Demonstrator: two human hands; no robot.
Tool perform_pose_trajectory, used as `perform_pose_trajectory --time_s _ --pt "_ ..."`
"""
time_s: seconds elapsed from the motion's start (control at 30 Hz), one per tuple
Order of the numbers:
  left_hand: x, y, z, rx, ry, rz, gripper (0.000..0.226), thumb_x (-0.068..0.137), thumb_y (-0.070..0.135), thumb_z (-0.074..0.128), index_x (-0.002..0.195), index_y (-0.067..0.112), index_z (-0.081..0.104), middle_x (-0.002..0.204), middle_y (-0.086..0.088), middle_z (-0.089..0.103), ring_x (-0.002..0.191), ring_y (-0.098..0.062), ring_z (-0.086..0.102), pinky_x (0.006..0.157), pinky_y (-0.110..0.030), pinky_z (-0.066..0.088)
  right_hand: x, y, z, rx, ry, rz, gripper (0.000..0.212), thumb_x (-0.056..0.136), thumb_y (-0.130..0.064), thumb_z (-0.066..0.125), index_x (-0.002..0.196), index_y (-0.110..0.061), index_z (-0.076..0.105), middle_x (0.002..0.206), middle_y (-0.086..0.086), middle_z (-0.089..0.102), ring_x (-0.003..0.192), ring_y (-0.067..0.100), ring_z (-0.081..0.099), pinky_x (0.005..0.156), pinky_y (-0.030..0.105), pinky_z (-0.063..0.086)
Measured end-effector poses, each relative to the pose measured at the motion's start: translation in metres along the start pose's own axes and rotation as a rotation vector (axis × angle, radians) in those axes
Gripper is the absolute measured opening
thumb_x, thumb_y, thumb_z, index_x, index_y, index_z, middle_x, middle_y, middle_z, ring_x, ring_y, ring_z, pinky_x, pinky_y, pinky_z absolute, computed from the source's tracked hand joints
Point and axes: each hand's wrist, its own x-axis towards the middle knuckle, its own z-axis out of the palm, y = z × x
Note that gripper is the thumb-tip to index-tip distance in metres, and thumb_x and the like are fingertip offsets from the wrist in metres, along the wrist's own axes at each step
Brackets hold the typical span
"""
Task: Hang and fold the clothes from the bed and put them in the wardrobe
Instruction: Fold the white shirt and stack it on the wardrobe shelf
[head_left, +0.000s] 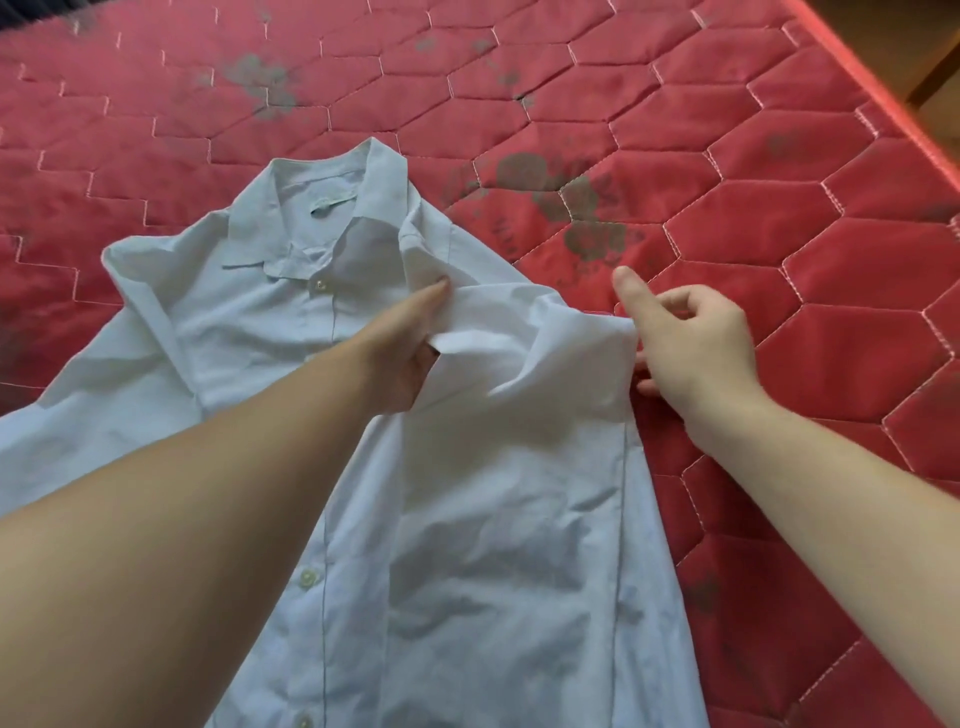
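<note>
Folding pale shirt (467, 519) on red bed (779, 260).
Left hand (410, 353) pinching sleeve fold, right hand (691, 348) gripping shirt edge; next, probably pressing fold flat.

A red quilted mattress (727, 130) fills nearly the whole view, its cover stitched in pale thread into a honeycomb of hexagons. Faded grey-green flower prints (566, 208) are scattered over the fabric, one cluster near the middle and another toward the far left corner. The mattress's right edge runs diagonally down from the top, catching brighter light along its piping. Beyond that edge, in the top right corner, a strip of tan floor (883, 36) shows, crossed by a darker brown wooden piece (935, 78).
</note>
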Motion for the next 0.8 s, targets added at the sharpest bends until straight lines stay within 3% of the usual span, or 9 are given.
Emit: perform_pose_trajectory --time_s 0.1,0.2,0.27,0.33,0.47,0.6,0.67,0.73,0.8 --pt "-0.002 0.003 0.003 -0.033 0.009 0.024 0.040 0.100 0.047 0.043 0.114 0.017 0.064 0.090 -0.005 0.076 0.077 -0.019 0.074 0.060 -0.029 0.059 -0.003 0.003 0.011 -0.137 -0.164 0.010 0.062 0.065 -0.069 0.070 0.084 -0.010 0.064 0.074 -0.001 0.065 0.058 0.014 0.062 0.043 0.035 0.054" --pt "0.005 0.017 0.013 -0.044 0.051 0.143 0.044 0.096 0.044 0.053 0.124 0.011 0.063 0.111 -0.011 0.072 0.096 -0.024 0.071 0.075 -0.035 0.059 -0.003 0.013 0.015 0.031 -0.289 0.036 0.045 0.075 -0.057 0.072 0.095 -0.016 0.065 0.076 -0.002 0.064 0.045 0.004 0.053 0.035 0.020 0.039" --pt "0.013 0.029 0.022 -0.021 0.142 0.211 0.043 0.096 0.040 0.055 0.127 0.011 0.060 0.116 -0.010 0.070 0.099 -0.023 0.070 0.082 -0.035 0.057 0.000 0.016 0.015 0.057 -0.309 -0.003 0.038 0.081 -0.056 0.066 0.078 -0.018 0.064 0.062 -0.004 0.057 0.039 0.003 0.048 0.034 0.019 0.036" --pt "0.020 0.039 0.031 -0.024 0.178 0.242 0.040 0.098 0.037 0.052 0.129 0.013 0.058 0.112 -0.006 0.070 0.094 -0.019 0.070 0.076 -0.031 0.057 0.002 0.016 0.013 0.120 -0.313 0.009 0.044 0.083 -0.056 0.064 0.059 -0.020 0.056 0.050 -0.007 0.048 0.037 0.006 0.043 0.033 0.019 0.034" --pt "0.027 0.038 0.032 0.012 -0.002 0.260 0.040 0.099 0.015 0.049 0.139 0.021 0.047 0.114 -0.006 0.066 0.084 -0.018 0.068 0.065 -0.030 0.058 0.001 0.021 0.013 0.148 -0.293 0.023 0.043 0.082 -0.041 0.073 0.049 -0.017 0.058 0.048 -0.007 0.045 0.043 0.011 0.040 0.039 0.019 0.031" --pt "0.033 0.029 0.020 0.195 0.171 0.210 0.015 0.091 0.013 0.066 0.105 0.007 0.067 0.103 -0.017 0.069 0.068 -0.023 0.069 0.067 -0.038 0.060 0.004 0.022 0.010 0.225 -0.203 -0.019 0.042 0.085 -0.029 0.072 0.062 0.004 0.059 0.059 0.004 0.046 0.055 0.014 0.041 0.050 0.025 0.034" --pt "0.037 0.024 0.015 0.186 0.265 0.224 0.017 0.090 0.025 0.069 0.097 0.009 0.070 0.094 -0.011 0.072 0.069 -0.021 0.068 0.072 -0.040 0.059 0.010 0.021 0.005 -0.015 -0.084 -0.161 0.046 0.085 -0.031 0.071 0.056 0.001 0.055 0.051 -0.002 0.042 0.053 0.010 0.035 0.052 0.026 0.032" --pt "0.040 0.021 0.017 0.217 0.334 0.271 0.023 0.090 0.038 0.067 0.085 0.016 0.070 0.080 -0.001 0.071 0.064 -0.016 0.067 0.067 -0.033 0.058 0.016 0.017 -0.004 -0.311 0.017 -0.308 0.044 0.086 -0.034 0.067 0.054 -0.007 0.055 0.046 -0.007 0.045 0.050 0.010 0.039 0.056 0.026 0.035" --pt "0.043 0.022 0.020 0.249 0.400 0.285 0.032 0.089 0.049 0.064 0.077 0.019 0.068 0.080 0.001 0.069 0.067 -0.017 0.066 0.069 -0.031 0.057 0.019 0.009 -0.010 -0.495 0.084 -0.452 0.031 0.087 -0.035 0.063 0.066 -0.013 0.057 0.065 -0.005 0.057 0.065 0.018 0.053 0.065 0.034 0.042"
